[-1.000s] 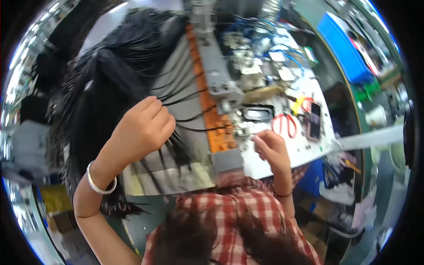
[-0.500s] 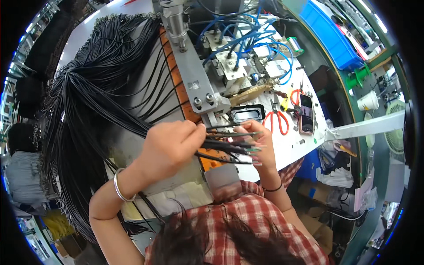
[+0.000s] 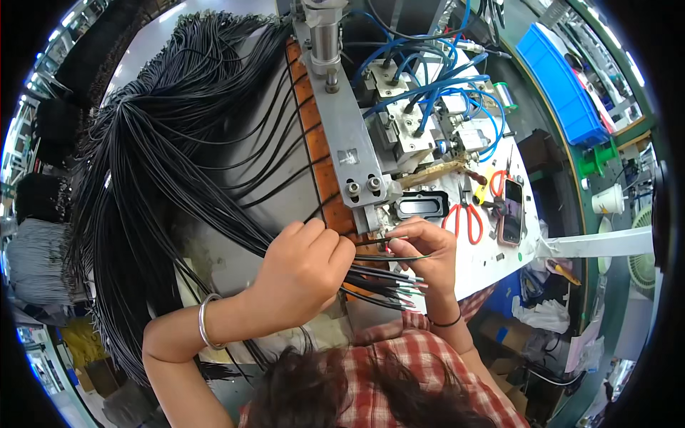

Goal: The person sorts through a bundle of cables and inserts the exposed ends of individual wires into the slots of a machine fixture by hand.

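Note:
My left hand (image 3: 307, 274) is closed around a bundle of thin black cables, its knuckles facing up. The cables' ends (image 3: 389, 285) stick out to the right of this fist, some with pale stripped wires showing. My right hand (image 3: 432, 260) pinches a single black cable (image 3: 371, 242) between thumb and forefinger, just below the end of a grey metal bar (image 3: 346, 135). Under that bar runs an orange strip (image 3: 312, 121), with several black cables lying across its left edge. A large heap of black cables (image 3: 193, 171) spreads to the left, joined to the bundle.
Metal blocks with blue air hoses (image 3: 428, 93) stand beyond the bar. A black tray (image 3: 422, 205), red-handled scissors (image 3: 467, 221) and a phone (image 3: 511, 210) lie on the white table at right. A blue bin (image 3: 560, 82) sits farther right.
The whole view has shifted, so the bench appears farther right and lower. My right hand has gone from blurred among the cable ends to pinching one cable. My left hand keeps the bundle.

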The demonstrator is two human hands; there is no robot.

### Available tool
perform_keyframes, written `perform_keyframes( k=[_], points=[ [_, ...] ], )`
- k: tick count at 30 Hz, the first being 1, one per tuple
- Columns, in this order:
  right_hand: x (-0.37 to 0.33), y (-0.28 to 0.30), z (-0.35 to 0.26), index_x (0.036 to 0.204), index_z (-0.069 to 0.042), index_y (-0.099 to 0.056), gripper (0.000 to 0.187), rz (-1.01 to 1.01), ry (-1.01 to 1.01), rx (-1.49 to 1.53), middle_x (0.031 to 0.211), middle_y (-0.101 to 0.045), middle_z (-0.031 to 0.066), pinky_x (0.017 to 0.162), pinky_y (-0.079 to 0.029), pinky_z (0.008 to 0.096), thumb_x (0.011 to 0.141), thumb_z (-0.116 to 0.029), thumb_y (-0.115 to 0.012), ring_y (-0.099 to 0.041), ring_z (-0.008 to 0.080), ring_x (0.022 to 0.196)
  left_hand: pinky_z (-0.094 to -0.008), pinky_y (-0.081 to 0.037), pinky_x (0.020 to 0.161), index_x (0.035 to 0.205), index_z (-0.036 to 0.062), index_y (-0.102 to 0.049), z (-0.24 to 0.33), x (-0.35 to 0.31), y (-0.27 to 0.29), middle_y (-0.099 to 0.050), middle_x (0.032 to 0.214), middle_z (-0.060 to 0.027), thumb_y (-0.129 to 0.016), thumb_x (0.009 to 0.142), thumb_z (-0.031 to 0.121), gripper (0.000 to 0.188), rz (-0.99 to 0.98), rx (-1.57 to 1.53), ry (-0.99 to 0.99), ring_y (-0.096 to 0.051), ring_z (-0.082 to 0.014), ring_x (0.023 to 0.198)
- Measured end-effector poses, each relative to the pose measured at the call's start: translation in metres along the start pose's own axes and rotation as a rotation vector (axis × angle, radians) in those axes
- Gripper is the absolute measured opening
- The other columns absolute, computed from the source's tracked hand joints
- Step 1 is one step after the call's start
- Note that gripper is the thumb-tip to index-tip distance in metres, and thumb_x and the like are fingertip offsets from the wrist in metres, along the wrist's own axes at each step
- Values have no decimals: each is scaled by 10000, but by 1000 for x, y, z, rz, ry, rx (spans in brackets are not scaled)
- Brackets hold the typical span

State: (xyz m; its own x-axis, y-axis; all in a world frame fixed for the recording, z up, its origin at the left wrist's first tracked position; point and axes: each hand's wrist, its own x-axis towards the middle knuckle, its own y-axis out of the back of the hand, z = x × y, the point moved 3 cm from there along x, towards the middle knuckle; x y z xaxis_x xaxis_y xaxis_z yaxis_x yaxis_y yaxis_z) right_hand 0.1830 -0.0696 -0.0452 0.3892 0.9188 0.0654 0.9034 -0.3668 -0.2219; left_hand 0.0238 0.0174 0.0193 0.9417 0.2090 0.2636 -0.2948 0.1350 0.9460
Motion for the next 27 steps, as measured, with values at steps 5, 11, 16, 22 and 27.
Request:
perform_keyframes(
  k=[5, 11, 16, 22, 27],
  points=[
    [-3, 6, 5, 859, 47, -647, 95, 60, -153, 51, 785, -608, 63, 502, -384, 175, 767, 71, -645, -532, 62, 604, -302, -351, 559, 792, -17, -563, 5, -1, -4, -451, 668, -65, -565, 612, 75, 202, 112, -29, -30, -450, -201, 657],
    [-5, 7, 7, 818, 33, -640, 59, -120, -282, 300, 729, -612, 52, 488, -395, 173, 767, 48, -666, -532, 55, 580, -315, -359, 568, 749, 4, -546, 6, 0, -5, -449, 666, -60, -563, 618, 67, 146, 70, -73, -19, -454, -207, 664],
    [-3, 5, -1, 825, 16, -648, 66, -204, -283, 174, 662, -595, -10, 438, -359, 161, 789, -15, -694, -490, 17, 519, -319, -359, 573, 710, 25, -522, 6, -2, -8, -447, 665, -57, -565, 617, 66, 110, 87, -84, -9, -455, -207, 670],
    [-4, 16, 13, 826, 2, -622, 49, -69, -280, 19, 657, -589, -16, 440, -356, 163, 816, -21, -664, -480, 14, 516, -308, -366, 608, 694, 41, -503, 7, 0, -14, -445, 665, -54, -578, 613, 72, 114, 88, -63, -86, -458, -206, 679],
    [-2, 12, 21, 817, -11, -559, 89, -52, -422, 70, 636, -540, -3, 409, -336, 167, 853, -62, -622, -456, 33, 489, -310, -379, 645, 692, 42, -504, 8, -1, -11, -440, 657, -50, -585, 606, 74, 122, 80, -35, -55, -464, -207, 687]
  ],
)
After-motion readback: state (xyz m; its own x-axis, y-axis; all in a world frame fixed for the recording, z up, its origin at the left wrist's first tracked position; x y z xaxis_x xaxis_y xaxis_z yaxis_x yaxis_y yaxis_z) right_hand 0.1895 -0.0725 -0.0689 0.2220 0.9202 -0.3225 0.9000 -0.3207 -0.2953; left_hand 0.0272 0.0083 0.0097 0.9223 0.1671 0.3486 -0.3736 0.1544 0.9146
